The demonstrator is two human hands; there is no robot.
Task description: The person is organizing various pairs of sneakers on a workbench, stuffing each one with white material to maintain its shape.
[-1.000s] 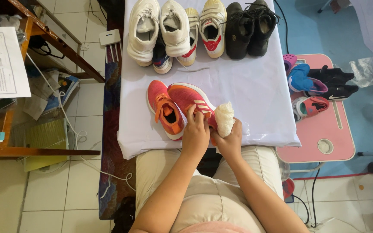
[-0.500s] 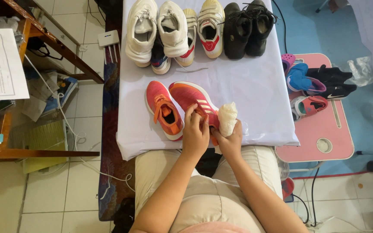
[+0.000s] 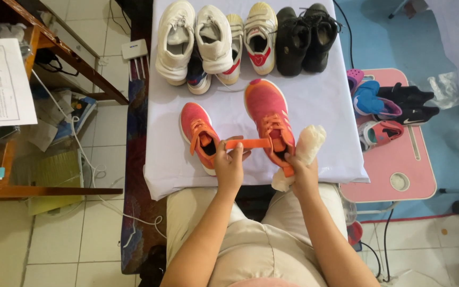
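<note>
Pink-orange sneaker lies upright on the white-covered table, toe pointing away from you, its heel at the near edge. Your left hand pinches the sneaker's orange strap, pulled out flat to the left across the gap between this shoe and its mate. Your right hand is closed on the heel of the sneaker and on a crumpled white cloth bunched against the shoe's right side. The matching sneaker sits just left of the held one, partly under your left hand. Beyond the sneaker, along the table's far edge, stand white trainers and black boots. Right of the table, a pink side table carries small children's shoes.
</note>
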